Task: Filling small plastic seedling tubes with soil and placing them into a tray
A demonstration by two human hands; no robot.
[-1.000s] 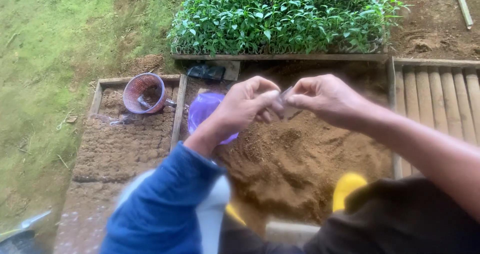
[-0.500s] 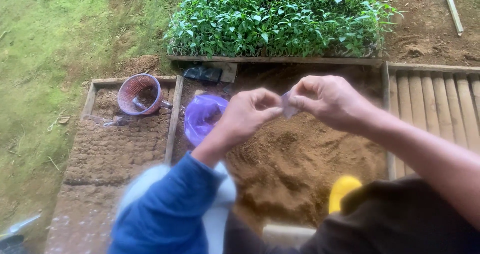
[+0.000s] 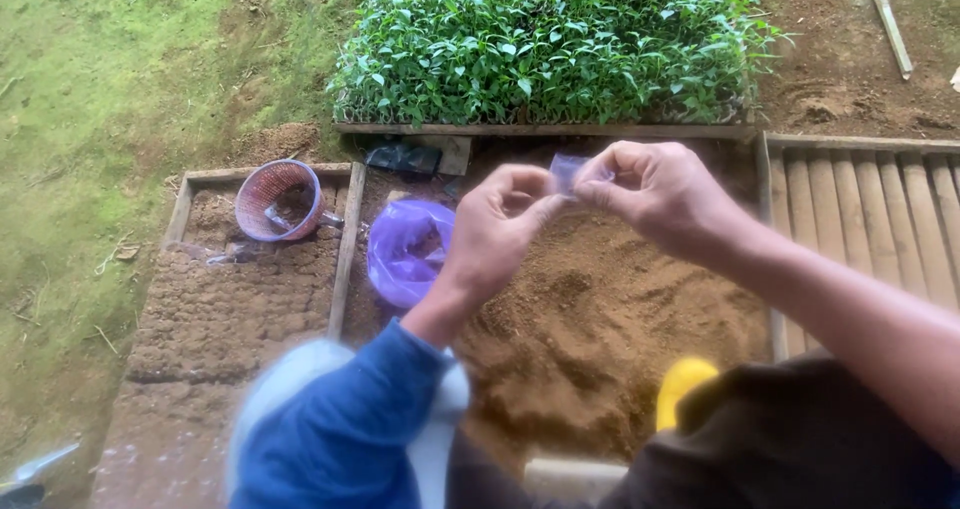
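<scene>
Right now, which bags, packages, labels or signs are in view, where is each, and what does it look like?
Small clear plastic bag: pinched between left hand and right hand, thin, see-through, crumpled.
Purple plastic bag: on the sandy soil under the left hand, open, crumpled, translucent.
Black plastic packet: by the seedling bed's wooden edge, flat, dark.
No labels or signs visible.

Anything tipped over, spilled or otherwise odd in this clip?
Only the small pink basket: it lies tipped on its side on the left soil bed. Otherwise nothing stands out; left hand and right hand pinch a small clear plastic bag above loose brown soil.
</scene>
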